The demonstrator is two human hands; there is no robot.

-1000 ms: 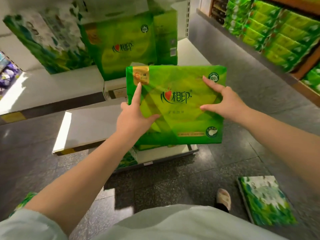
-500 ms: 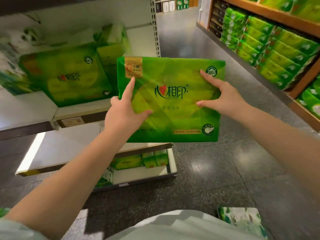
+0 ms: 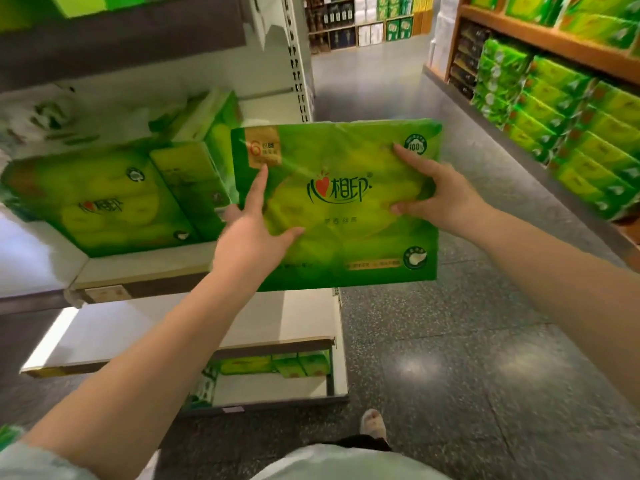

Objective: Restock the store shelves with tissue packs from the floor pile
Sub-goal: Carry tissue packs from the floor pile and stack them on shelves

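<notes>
A: What are the fingers doing?

B: On the left hand, the forefinger lies straight up the front of the green tissue pack, the thumb is spread across its lower face, and the other fingers are wrapped behind its left edge. The right hand clamps the pack's right side, forefinger and thumb pressed on the front, the remaining fingers hidden behind.

A: So where is the pack?

B: Up in the air between both hands, front face toward the camera, roughly upright, just right of the white shelf.

A: Anything on that shelf?

B: Another green pack of the same brand stands there, with a narrower one touching its right side. The held pack overlaps them in view; whether it touches them, I cannot tell.

A: Farther out?

B: A lower shelf holds small green packs. Across the dark speckled floor, wooden shelves are full of green packs. A shoe shows at the bottom.
</notes>
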